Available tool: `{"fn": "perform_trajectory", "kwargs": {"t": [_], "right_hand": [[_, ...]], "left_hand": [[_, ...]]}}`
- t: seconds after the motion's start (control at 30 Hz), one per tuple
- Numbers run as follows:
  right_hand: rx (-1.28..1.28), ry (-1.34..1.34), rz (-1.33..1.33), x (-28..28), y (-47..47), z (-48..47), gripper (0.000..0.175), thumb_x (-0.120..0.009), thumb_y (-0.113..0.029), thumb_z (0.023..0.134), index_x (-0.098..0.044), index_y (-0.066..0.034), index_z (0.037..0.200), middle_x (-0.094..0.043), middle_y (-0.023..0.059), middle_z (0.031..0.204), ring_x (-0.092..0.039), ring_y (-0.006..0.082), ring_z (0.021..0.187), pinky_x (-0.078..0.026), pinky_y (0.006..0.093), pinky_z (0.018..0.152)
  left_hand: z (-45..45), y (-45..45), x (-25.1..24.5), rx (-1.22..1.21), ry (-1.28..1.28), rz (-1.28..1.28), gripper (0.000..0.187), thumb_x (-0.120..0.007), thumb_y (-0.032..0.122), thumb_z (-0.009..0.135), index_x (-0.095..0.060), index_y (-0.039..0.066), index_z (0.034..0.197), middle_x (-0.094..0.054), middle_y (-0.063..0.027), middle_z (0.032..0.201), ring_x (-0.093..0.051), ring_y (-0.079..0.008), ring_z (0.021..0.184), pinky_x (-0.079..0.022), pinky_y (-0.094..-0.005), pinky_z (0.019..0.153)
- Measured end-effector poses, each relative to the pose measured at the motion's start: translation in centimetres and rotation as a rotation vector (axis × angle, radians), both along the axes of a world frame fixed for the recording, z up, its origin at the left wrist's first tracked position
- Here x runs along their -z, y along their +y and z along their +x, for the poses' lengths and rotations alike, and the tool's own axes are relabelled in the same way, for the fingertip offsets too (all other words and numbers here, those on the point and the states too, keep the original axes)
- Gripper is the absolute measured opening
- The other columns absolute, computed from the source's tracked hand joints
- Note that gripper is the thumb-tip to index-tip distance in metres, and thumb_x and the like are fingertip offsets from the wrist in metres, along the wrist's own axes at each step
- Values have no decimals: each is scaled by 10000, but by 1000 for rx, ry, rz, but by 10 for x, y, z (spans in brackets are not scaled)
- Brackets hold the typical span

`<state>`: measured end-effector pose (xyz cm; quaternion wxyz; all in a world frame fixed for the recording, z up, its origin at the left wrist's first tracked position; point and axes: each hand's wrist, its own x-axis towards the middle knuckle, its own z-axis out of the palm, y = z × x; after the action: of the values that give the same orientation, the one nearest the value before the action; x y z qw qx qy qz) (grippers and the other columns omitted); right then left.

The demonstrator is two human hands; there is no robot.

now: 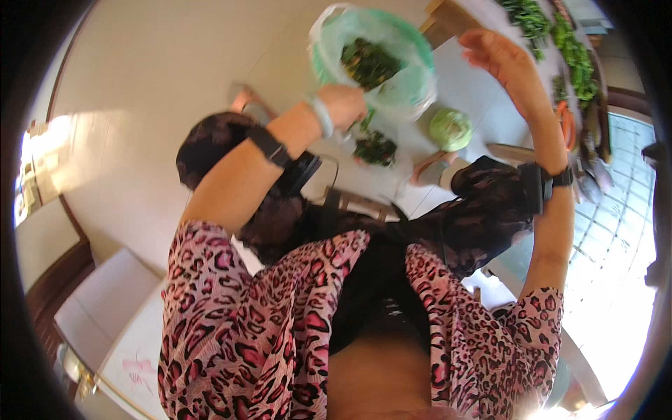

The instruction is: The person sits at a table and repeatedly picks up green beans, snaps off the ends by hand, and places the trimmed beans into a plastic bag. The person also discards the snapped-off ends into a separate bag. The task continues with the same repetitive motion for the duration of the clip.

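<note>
My left hand point(342, 106), with a pale bangle at its wrist, is at the near rim of a green bin point(424, 50) lined with a translucent plastic bag. Its fingers are curled, and a bit of green leaf shows at their tips; whether they grip it is hidden. Dark wilted leaves point(370, 64) lie inside the bin. Below the hand, a clump of dark leafy greens point(376, 148) rests low down, near the floor. My right hand point(496, 56) is raised to the right of the bin, blurred, fingers loosely spread and nothing seen in them.
A pale green cabbage point(450, 129) sits beside the bin. Along the right, a surface bears bunches of green vegetables point(576, 63), carrots point(566, 125) and eggplants point(589, 178). A wooden stool point(362, 203) stands between my legs. White chairs point(107, 310) stand at lower left.
</note>
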<state>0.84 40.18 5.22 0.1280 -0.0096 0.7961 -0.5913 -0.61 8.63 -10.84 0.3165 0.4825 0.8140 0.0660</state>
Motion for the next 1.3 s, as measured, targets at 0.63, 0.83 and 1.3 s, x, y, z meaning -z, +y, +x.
{"fn": "perform_trajectory", "kwargs": {"t": [0.63,0.83,1.3], "right_hand": [[-357,-366,843,375,-93,197,294,-587,-260,934,-653,18,1001,-634,209,849,-607,297,773,-503,374,737],[-397,-457,763,364,-104,220,303,-603,-259,938,-660,-3,1089,-657,145,929,-610,246,812,-501,355,743],[292,-780,-599,178,-153,169,257,-575,-241,1048,-703,-37,1138,-654,-15,897,-582,78,808,-486,244,692]], "left_hand": [[23,-11,-50,-72,74,-4,59,-645,27,769,-704,28,768,-676,-177,801,-686,-394,794,-571,-459,687],[39,-33,-64,-35,125,85,49,-679,22,741,-725,33,731,-698,-137,780,-715,-309,789,-588,-403,647],[48,-35,-60,-54,122,153,77,-646,22,766,-709,14,721,-684,-175,765,-697,-373,800,-579,-448,680]]}}
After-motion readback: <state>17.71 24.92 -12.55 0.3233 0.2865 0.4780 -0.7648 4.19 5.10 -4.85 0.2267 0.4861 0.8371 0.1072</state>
